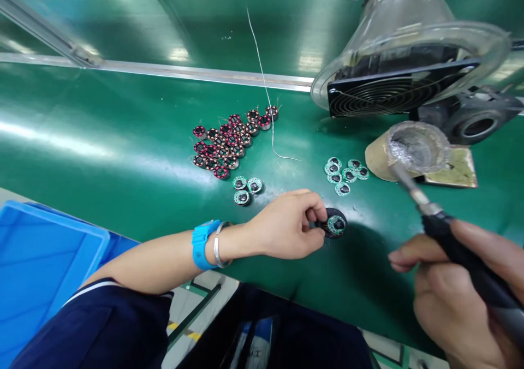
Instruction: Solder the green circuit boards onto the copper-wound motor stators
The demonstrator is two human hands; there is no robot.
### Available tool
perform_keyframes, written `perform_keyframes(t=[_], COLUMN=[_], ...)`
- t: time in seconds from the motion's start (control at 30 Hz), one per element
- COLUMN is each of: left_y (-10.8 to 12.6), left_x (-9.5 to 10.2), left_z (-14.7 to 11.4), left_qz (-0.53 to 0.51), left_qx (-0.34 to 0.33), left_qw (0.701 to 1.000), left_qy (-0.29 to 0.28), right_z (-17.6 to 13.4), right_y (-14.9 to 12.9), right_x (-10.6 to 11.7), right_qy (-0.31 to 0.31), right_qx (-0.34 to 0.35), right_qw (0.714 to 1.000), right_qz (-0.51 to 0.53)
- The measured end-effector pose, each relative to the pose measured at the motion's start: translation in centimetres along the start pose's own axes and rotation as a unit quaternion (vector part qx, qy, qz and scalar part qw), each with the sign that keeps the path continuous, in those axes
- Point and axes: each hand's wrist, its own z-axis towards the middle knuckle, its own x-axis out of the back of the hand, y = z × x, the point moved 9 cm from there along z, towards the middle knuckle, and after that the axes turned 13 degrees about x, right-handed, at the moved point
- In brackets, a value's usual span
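Observation:
My left hand (pixel 292 224) pinches the edge of a black round holder on the green bench. A small round circuit board (pixel 337 225) lies on top of that holder. In my right hand (pixel 454 287) is a soldering iron (pixel 438 224), its metal tip reaching into a tan cup (pixel 379 156) with silvery material inside. Several loose round circuit boards (pixel 349 176) lie between the holder and the cup. Left of them, three boards sit on motor coils (pixel 242 197). Behind these stand several bare copper-wound motor coils (pixel 223 146) in a cluster.
A solder wire (pixel 262 74) hangs down to the bench (pixel 123 156). At the back right, a clear fume hood with a black fan (pixel 380 93) overhangs the cup. A yellowish sponge pad (pixel 460 170) lies beside the cup. A blue bin (pixel 45 271) is at lower left.

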Motion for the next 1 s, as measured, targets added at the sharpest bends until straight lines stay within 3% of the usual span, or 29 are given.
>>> perform_keyframes(t=[0.13,0.2,0.3,0.47,0.6,0.73,1.0], left_y=[0.7,0.8,1.4,1.5,1.2,1.7,0.4], left_x=[-0.6,-0.8,-0.8,-0.4,0.8,0.8,0.1], left_z=[0.0,0.5,1.2,1.5,0.4,-0.7,0.1], left_qz=[0.125,0.149,0.118,0.078,0.05,0.046,-0.047], left_qx=[-0.044,-0.045,-0.081,-0.114,-0.116,-0.148,-0.06], left_qw=[0.991,0.987,0.99,0.988,0.991,0.988,0.997], left_qy=[0.032,0.031,-0.001,-0.069,-0.033,-0.01,-0.007], right_z=[0.7,1.0,1.1,0.8,0.5,0.5,0.4], right_y=[0.0,0.4,0.1,-0.8,-0.9,-0.8,-2.2], right_x=[-1.8,-3.1,-5.0,-6.1,-6.5,-6.5,-6.1], right_qy=[0.004,-0.034,-0.087,-0.1,-0.11,-0.113,-0.112], right_qx=[0.031,0.054,0.108,0.166,0.172,0.173,0.221], right_qw=[0.999,0.998,0.99,0.981,0.979,0.978,0.969], right_qz=[-0.02,-0.026,-0.015,-0.029,-0.031,-0.023,-0.013])
